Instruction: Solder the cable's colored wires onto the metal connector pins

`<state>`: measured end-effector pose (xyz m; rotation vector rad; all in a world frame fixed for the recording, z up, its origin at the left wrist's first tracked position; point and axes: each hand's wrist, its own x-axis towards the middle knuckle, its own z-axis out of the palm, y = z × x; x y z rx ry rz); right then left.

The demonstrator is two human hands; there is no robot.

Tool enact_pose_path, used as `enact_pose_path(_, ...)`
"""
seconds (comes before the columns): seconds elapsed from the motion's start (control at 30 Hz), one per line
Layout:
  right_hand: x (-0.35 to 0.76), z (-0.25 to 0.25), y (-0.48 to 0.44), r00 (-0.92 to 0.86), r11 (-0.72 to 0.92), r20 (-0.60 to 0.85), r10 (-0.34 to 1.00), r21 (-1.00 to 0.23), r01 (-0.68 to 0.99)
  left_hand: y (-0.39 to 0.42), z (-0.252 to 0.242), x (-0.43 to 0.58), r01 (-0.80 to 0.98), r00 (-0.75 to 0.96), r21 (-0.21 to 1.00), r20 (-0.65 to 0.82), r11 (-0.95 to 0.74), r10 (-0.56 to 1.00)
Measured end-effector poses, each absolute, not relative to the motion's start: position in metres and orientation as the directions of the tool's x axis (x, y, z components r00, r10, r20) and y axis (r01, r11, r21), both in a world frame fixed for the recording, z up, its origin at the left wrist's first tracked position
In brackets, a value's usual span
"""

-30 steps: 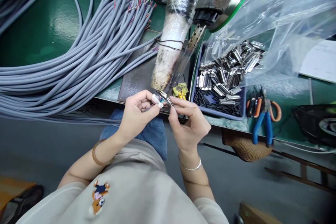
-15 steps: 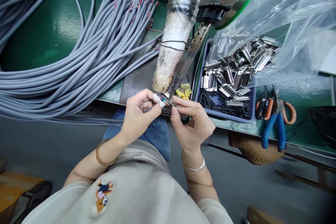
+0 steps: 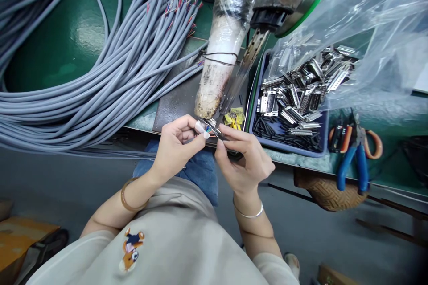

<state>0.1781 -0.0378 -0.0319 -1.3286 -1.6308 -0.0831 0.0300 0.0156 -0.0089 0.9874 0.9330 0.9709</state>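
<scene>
Both hands meet below a soldering iron's metal shaft. With white covers on thumb and forefinger, my left hand pinches the fine coloured wires at a cable end. Against these wires lies a small metal pin connector, partly hidden by fingers. My right hand is closed at the connector's right end, thumb and fingers pinching something thin and dark, too small to name. Just above the left fingertips is the stained tip of a white, plastic-wrapped tube.
Grey cables with stripped ends cover the bench's left. Right of my hands, a blue tray holds metal connectors and black sleeves. Beyond are a clear plastic bag, blue-handled pliers and an orange-handled tool.
My right thumb and fingers have shifted slightly at the connector, and more of a thin dark piece shows between them. My left hand keeps its pinch. The view has shifted a little.
</scene>
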Motion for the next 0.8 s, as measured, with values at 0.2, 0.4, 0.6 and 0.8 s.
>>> enact_pose_path(0.2, 0.177, -0.032, -0.04, 0.094, 0.401, 0.714, 0.694, -0.492, 0.773, 0.014, -0.01, 0.03, -0.215, 0.303, 0.949, -0.161, 0.232, 0.939)
enact_pose_path(0.4, 0.178, -0.033, -0.045, 0.24, 0.321, 0.608, 0.757, -0.665, 0.674, 0.001, -0.02, 0.022, -0.064, 0.306, 0.996, 0.073, -0.056, 0.949)
enact_pose_path(0.6, 0.184, -0.023, -0.051, 0.289, 0.266, 0.462, 0.838, -0.809, 0.525, -0.006, -0.027, 0.015, 0.044, 0.297, 0.881, 0.438, -0.471, 0.849)
enact_pose_path(0.8, 0.183, -0.013, -0.058, 0.03, 0.413, 0.584, 0.811, -0.609, 0.677, -0.009, -0.026, 0.012, 0.079, 0.303, 0.926, 0.331, -0.37, 0.894)
